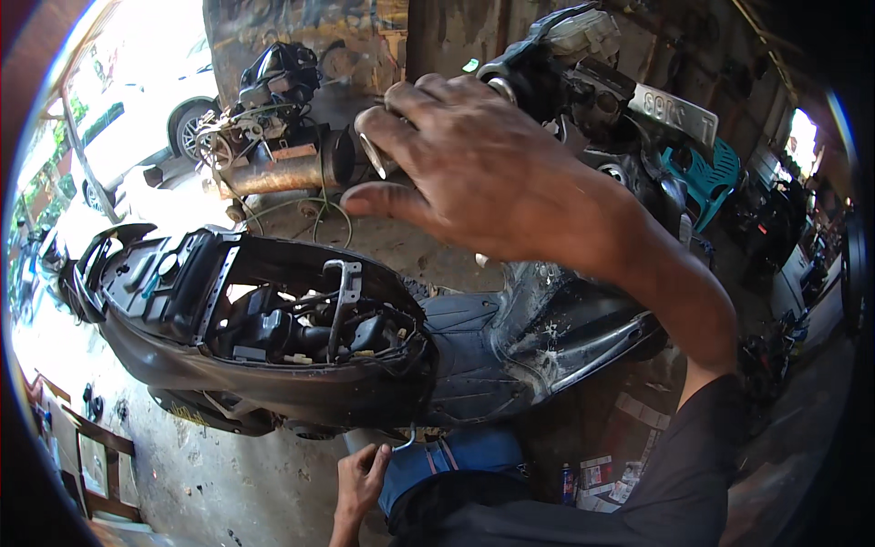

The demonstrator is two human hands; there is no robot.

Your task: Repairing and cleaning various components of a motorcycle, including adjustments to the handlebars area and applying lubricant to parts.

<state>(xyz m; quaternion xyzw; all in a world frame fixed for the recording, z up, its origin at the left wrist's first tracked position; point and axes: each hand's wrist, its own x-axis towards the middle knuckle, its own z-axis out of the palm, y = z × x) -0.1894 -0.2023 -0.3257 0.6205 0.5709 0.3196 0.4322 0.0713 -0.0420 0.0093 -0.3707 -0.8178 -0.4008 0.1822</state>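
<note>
A dark scooter (pixel 264 383) with its seat off stands across the view, the frame and parts inside its body (pixel 273 328) laid bare. My right hand (pixel 492 169) is raised above and beyond the scooter's footboard (pixel 460 342). Its fingers curl round a small silvery metal piece (pixel 374 157), mostly hidden, while the thumb sticks out to the left. Low in the middle, beside the scooter's near side, my left hand (pixel 362 479) pinches a thin bent metal rod (pixel 406 441). The rod's upper end reaches the lower edge of the scooter's body; whether it touches cannot be told.
Behind the scooter stands an air compressor with a rusty tank (pixel 283 173). A teal plastic chair (pixel 711 178) is at the far right, near the scooter's front and a metal number plate (pixel 674 114). Printed packets (pixel 597 474) and a small bottle (pixel 568 483) lie on the floor.
</note>
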